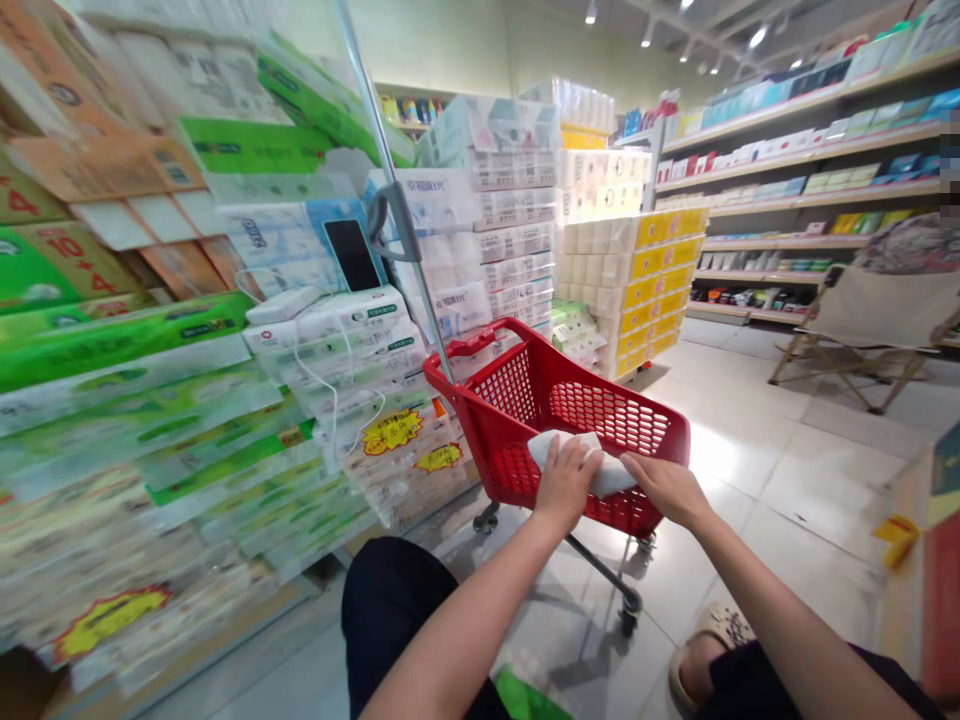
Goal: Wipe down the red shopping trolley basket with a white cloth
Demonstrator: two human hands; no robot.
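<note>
Left hand [568, 482] grips white cloth [613, 480] on red cart's [499, 432] near rim; right hand [669, 490] touches cloth, fingertips hidden, grip can't be told; green item [529, 697] cut off below.

White cloth [613, 480] partly hidden beneath the left hand [566, 482]

Left fingers [574, 458] and right fingers [646, 470] touch a white cloth [613, 478] at the near side of a red cart [504, 428].

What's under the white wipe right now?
The red cart: its near side shows around the wipe. The left hand covers part of it; the right hand is at one end. The surface directly beneath the wipe is hidden, so its condition can't be seen.
</note>
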